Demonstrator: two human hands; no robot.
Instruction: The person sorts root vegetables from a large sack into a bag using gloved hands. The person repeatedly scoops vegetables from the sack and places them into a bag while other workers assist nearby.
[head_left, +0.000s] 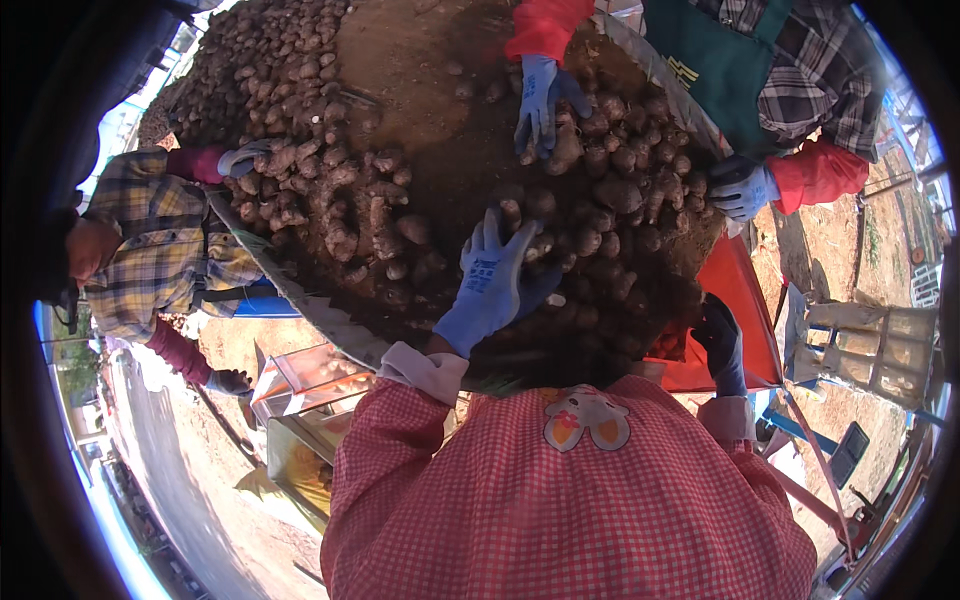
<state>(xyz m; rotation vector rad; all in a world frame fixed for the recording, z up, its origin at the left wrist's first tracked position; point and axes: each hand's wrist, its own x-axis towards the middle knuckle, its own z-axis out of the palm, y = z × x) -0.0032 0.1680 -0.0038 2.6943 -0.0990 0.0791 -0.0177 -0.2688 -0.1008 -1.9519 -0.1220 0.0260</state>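
Observation:
Brown, soil-covered taro corms (619, 195) lie heaped on a dark sorting surface in front of me. My left hand (487, 281), in a pale blue work glove, reaches over the near edge with its fingers spread, the fingertips beside several corms; whether it grips one cannot be told. My right hand (724, 345), in a dark-palmed glove, is at the right by the mouth of a red bag (742, 300); its fingers are partly hidden, and what it holds, if anything, cannot be seen. More corms (341, 225) lie left of my left hand.
A co-worker across the heap has one gloved hand (540, 101) on corms and another (742, 187) at the rim. A second co-worker (161, 232) stands at the left, one glove on the pile. A clear-sided bag (307, 379) hangs at lower left, near a crate (300, 457).

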